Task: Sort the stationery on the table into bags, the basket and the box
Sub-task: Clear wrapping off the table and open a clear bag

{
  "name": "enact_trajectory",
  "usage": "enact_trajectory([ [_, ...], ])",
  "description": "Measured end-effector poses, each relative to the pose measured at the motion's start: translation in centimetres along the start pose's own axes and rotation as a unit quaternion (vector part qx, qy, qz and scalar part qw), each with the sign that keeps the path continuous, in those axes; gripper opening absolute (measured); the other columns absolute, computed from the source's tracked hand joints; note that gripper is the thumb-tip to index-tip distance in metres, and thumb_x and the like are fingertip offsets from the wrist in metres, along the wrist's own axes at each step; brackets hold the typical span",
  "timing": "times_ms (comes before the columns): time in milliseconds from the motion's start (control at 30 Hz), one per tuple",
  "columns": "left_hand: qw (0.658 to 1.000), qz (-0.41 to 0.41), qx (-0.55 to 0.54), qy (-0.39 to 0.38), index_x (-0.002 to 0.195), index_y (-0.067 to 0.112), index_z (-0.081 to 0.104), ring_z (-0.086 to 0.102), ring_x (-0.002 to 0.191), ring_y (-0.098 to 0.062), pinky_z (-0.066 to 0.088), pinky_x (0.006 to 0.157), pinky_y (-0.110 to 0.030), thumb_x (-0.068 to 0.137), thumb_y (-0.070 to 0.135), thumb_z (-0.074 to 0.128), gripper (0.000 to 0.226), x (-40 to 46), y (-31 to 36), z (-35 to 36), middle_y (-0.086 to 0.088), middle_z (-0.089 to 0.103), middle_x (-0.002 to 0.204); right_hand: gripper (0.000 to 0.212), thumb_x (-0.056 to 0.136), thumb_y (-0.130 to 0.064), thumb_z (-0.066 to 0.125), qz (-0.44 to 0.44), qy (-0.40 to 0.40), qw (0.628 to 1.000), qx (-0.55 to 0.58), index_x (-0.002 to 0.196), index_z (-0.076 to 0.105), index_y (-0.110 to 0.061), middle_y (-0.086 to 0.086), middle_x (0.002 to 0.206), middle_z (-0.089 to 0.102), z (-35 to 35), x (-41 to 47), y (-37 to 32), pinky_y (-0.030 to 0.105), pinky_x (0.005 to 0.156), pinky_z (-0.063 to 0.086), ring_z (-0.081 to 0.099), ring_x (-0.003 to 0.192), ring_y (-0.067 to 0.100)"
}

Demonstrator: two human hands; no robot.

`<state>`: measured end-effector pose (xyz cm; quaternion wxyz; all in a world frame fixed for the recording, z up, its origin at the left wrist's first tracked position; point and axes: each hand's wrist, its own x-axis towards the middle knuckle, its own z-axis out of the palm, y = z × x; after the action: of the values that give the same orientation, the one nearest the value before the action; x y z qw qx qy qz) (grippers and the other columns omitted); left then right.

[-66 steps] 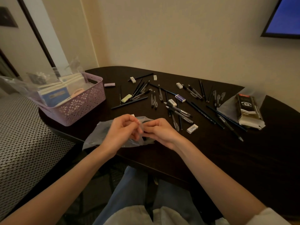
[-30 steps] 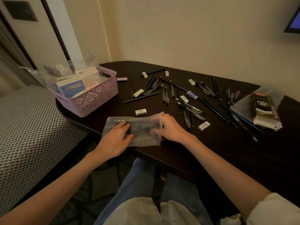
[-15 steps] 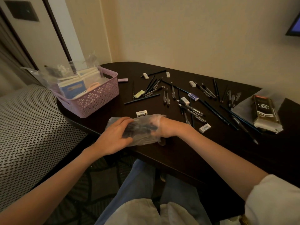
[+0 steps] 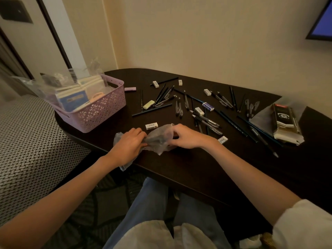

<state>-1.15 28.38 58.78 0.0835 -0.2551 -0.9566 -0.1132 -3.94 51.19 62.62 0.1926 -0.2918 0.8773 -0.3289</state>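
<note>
Hands at the near table edge, both on 1 crumpled translucent plastic bag (image 4: 158,139) with dark contents, too dim to identify. Left hand (image 4: 128,146) on the bag's left end, fingers curled over the plastic and gripping it. Right hand (image 4: 186,136) at the bag's right end, fingers curled and pinching the raised mouth of the bag. White eraser (image 4: 151,126) with a barcode label just beyond the bag, close to the fingertips of both hands. Second labelled eraser (image 4: 222,140) just right of the right wrist.

Dark wooden table (image 4: 206,169) strewn with stationery farther back: pens and pencils (image 4: 206,121) fanned across the middle, yellow-green eraser (image 4: 148,104) among them, blue-sleeved eraser (image 4: 208,106), 3 more white erasers toward the wall, lilac eraser (image 4: 130,89) just right of the basket.

Lilac perforated basket (image 4: 100,112) at the table's left end, packed with notebooks and clear bags, upright.

Black pen box (image 4: 285,121) on the far right, lying on another clear bag, well apart from the hands.

Wall-mounted screen (image 4: 321,20) at the upper right corner.
</note>
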Motion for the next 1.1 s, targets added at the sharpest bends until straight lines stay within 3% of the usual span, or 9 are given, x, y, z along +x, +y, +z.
enact_trajectory([
  [100, 0.999, -0.021, -0.049, 0.009, 0.108, 0.010, 0.056, 0.047, 0.088, -0.012, 0.039, 0.079, -0.026, 0.098, 0.020, 0.052, 0.014, 0.4, 0.3, -0.1, -0.005, 0.055, 0.104, 0.025, 0.089, -0.012, 0.065, 0.007, 0.066, 0.994, 0.087, 0.114, 0.065, -0.010, -0.001, 0.116, 0.063, -0.8, -0.9, 0.4, 0.024, 0.091, 0.050, 0.061, 0.106, 0.007],
  [233, 0.973, -0.051, -0.223, 0.041, 0.099, 0.010, 0.054, 0.058, 0.083, -0.020, 0.050, 0.077, -0.045, 0.096, 0.013, 0.054, 0.004, 1.3, 0.8, -1.0, -0.006, 0.059, 0.093, 0.029, 0.084, -0.013, 0.071, 0.011, 0.162, 0.964, 0.211, 0.111, 0.063, -0.016, -0.002, 0.105, 0.066, -1.8, -2.4, 0.6, 0.017, 0.071, 0.053, 0.066, 0.093, 0.007],
  [300, 0.956, -0.050, -0.287, 0.037, 0.104, 0.011, 0.057, 0.062, 0.090, -0.016, 0.052, 0.080, -0.039, 0.096, 0.011, 0.055, 0.008, 2.2, 1.7, -1.5, -0.006, 0.063, 0.096, 0.030, 0.080, -0.011, 0.075, 0.002, 0.204, 0.943, 0.265, 0.107, 0.064, -0.018, 0.000, 0.103, 0.068, -2.1, -2.8, 0.5, 0.020, 0.073, 0.054, 0.067, 0.092, 0.009],
  [400, 0.933, -0.039, -0.356, 0.028, 0.110, 0.015, 0.058, 0.059, 0.089, 0.009, 0.046, 0.078, -0.011, 0.096, 0.004, 0.053, 0.019, 3.7, 4.0, -2.5, 0.010, 0.060, 0.095, 0.028, 0.079, -0.012, 0.075, -0.004, 0.251, 0.916, 0.312, 0.106, 0.066, -0.017, 0.004, 0.104, 0.070, -2.4, -3.2, 0.1, 0.021, 0.069, 0.053, 0.067, 0.090, 0.012],
  [533, 0.919, -0.037, -0.392, -0.019, 0.108, 0.005, 0.061, 0.060, 0.083, 0.001, 0.050, 0.077, -0.019, 0.097, 0.007, 0.051, 0.014, 6.2, 6.4, -3.1, 0.002, 0.060, 0.094, 0.016, 0.090, -0.023, 0.066, 0.016, 0.295, 0.894, 0.336, 0.102, 0.070, -0.013, 0.004, 0.087, 0.069, -3.6, -4.2, 0.0, 0.018, 0.054, 0.042, 0.059, 0.066, 0.006],
  [733, 0.894, -0.023, -0.434, -0.106, 0.105, 0.003, 0.061, 0.060, 0.077, -0.015, 0.051, 0.075, -0.031, 0.098, 0.015, 0.051, 0.018, 10.0, 10.0, -2.9, -0.008, 0.061, 0.091, 0.023, 0.092, -0.036, 0.061, 0.065, 0.320, 0.877, 0.352, 0.096, 0.068, -0.014, 0.007, 0.090, 0.073, -5.6, -6.7, 2.0, 0.019, 0.058, 0.047, 0.066, 0.074, 0.012],
  [900, 0.867, -0.025, -0.470, -0.160, 0.093, 0.013, 0.063, 0.060, 0.068, -0.008, 0.050, 0.067, -0.025, 0.098, 0.026, 0.053, 0.016, 12.1, 12.5, -2.0, -0.004, 0.062, 0.084, 0.023, 0.093, -0.032, 0.060, 0.084, 0.336, 0.833, 0.432, 0.088, 0.066, -0.010, 0.010, 0.076, 0.052, -6.8, -9.1, 4.4, 0.020, 0.050, 0.030, 0.039, 0.055, 0.010],
  [1033, 0.865, -0.025, -0.459, -0.200, 0.091, 0.016, 0.061, 0.056, 0.066, -0.008, 0.046, 0.064, -0.023, 0.098, 0.029, 0.052, 0.018, 12.7, 13.4, -1.1, -0.001, 0.059, 0.080, 0.021, 0.095, -0.030, 0.058, 0.126, 0.391, 0.788, 0.458, 0.092, 0.065, -0.011, 0.008, 0.079, 0.070, -7.5, -10.1, 6.1, 0.025, 0.063, 0.053, 0.067, 0.069, 0.016],
  [1100, 0.866, -0.035, -0.459, -0.197, 0.088, 0.014, 0.059, 0.051, 0.062, -0.007, 0.042, 0.062, -0.022, 0.100, 0.025, 0.048, 0.020, 13.0, 13.8, -0.8, -0.001, 0.054, 0.075, 0.020, 0.096, -0.026, 0.057, 0.135, 0.415, 0.754, 0.490, 0.095, 0.063, -0.008, 0.010, 0.071, 0.061, -7.6, -10.4, 7.1, 0.027, 0.069, 0.053, 0.061, 0.063, 0.018],
])
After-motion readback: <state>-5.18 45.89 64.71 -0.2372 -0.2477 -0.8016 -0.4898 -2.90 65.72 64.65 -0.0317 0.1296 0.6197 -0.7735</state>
